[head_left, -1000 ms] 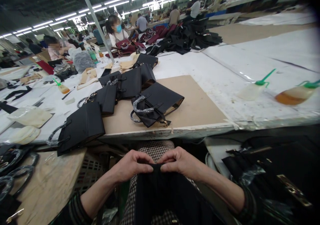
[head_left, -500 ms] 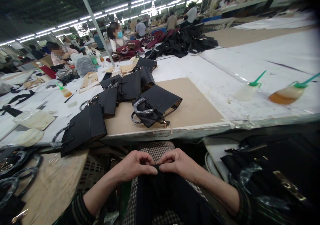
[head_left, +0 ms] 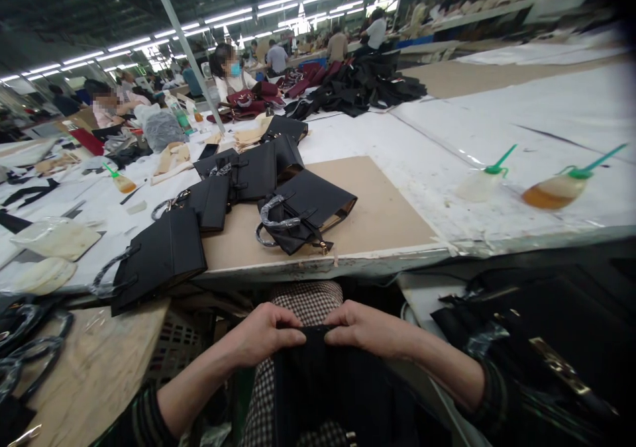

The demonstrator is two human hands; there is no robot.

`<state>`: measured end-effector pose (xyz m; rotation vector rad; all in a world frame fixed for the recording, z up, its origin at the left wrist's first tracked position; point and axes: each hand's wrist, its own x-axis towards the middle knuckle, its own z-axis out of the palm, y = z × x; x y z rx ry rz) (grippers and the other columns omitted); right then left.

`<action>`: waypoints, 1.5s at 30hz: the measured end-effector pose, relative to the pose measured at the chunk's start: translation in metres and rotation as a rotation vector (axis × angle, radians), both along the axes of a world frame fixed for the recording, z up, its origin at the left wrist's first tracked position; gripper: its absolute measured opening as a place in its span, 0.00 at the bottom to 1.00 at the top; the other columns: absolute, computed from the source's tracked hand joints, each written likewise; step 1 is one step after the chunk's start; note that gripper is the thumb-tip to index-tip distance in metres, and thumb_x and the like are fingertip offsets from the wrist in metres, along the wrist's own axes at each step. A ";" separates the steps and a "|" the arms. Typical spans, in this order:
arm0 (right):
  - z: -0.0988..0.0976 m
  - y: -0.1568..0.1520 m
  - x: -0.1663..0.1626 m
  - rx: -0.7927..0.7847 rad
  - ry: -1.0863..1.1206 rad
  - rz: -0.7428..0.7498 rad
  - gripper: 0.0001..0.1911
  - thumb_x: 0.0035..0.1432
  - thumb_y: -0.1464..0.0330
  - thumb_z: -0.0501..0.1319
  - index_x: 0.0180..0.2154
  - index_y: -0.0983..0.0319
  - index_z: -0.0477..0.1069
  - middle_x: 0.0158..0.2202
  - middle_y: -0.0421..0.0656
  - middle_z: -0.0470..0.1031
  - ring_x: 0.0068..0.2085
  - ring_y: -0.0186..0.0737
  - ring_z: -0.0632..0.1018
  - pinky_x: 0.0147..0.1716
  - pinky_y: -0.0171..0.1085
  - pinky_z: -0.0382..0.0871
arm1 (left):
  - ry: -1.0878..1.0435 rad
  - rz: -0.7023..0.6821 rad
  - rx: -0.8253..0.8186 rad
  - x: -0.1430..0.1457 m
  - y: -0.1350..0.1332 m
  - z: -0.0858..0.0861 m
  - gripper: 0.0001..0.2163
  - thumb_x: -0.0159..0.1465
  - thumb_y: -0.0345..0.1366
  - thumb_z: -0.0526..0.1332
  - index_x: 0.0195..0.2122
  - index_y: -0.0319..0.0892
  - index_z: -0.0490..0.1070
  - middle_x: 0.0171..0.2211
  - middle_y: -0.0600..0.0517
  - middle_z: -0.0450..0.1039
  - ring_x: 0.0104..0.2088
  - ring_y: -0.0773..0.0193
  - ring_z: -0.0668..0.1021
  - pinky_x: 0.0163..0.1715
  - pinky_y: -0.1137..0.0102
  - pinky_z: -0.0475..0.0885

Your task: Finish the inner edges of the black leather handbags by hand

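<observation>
A black bag (head_left: 328, 381) rests across my lap, its upper edge toward the table. My left hand (head_left: 271, 331) pinches that edge between thumb and fingers, left of the middle. On the other side my right hand (head_left: 350, 328) pinches the same edge, with a short stretch of dark material between the two thumbs. The bag's lower part is dark and its details cannot be made out. Just beyond my hands, on the table, lies a black handbag (head_left: 313, 202) with plastic-wrapped handles. Another black handbag (head_left: 159, 255) hangs partly over the table's front edge.
Two squeeze bottles (head_left: 556, 189) with green spouts stand on the white table (head_left: 422, 149) at right. More black bags (head_left: 556, 341) lie beside my right arm, and wrapped handles (head_left: 30, 347) at far left. Across the table sits a person (head_left: 231, 79) near maroon bags.
My hands have moved apart along the bag's edge, leaving a wider stretch between the thumbs. The camera view has shifted slightly.
</observation>
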<state>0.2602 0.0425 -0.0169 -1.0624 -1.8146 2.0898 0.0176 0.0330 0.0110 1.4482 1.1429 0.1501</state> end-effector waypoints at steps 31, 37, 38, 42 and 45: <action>-0.015 0.022 -0.005 -0.078 0.067 0.116 0.15 0.51 0.58 0.69 0.33 0.65 0.80 0.22 0.34 0.70 0.22 0.28 0.65 0.21 0.27 0.57 | -0.279 -0.029 -0.273 -0.005 0.020 -0.011 0.11 0.56 0.41 0.67 0.36 0.39 0.81 0.27 0.56 0.71 0.27 0.70 0.67 0.31 0.75 0.62; -0.015 0.013 -0.009 -0.128 0.122 0.054 0.11 0.51 0.63 0.68 0.30 0.66 0.78 0.22 0.34 0.68 0.23 0.28 0.65 0.22 0.27 0.57 | -0.248 -0.035 -0.235 -0.006 0.013 -0.005 0.11 0.57 0.40 0.66 0.37 0.39 0.80 0.28 0.55 0.71 0.29 0.69 0.67 0.31 0.75 0.62; -0.014 0.013 -0.008 -0.126 0.119 0.054 0.11 0.50 0.63 0.68 0.30 0.66 0.78 0.22 0.34 0.68 0.23 0.28 0.65 0.23 0.28 0.57 | -0.253 -0.036 -0.228 -0.006 0.011 -0.004 0.11 0.57 0.40 0.66 0.37 0.39 0.80 0.28 0.55 0.71 0.29 0.69 0.67 0.31 0.75 0.62; 0.003 0.019 0.001 -0.130 0.099 0.154 0.12 0.52 0.64 0.65 0.34 0.65 0.80 0.23 0.35 0.71 0.25 0.31 0.68 0.27 0.29 0.62 | -0.256 0.006 -0.181 -0.006 0.003 -0.003 0.12 0.56 0.41 0.67 0.36 0.38 0.80 0.27 0.55 0.72 0.29 0.69 0.67 0.30 0.75 0.62; 0.020 0.024 0.000 -0.018 0.064 0.294 0.16 0.55 0.62 0.63 0.41 0.64 0.80 0.28 0.37 0.74 0.30 0.34 0.71 0.33 0.30 0.65 | -0.233 0.017 -0.124 -0.006 -0.002 -0.001 0.12 0.56 0.42 0.68 0.35 0.37 0.79 0.27 0.54 0.72 0.28 0.69 0.67 0.30 0.74 0.62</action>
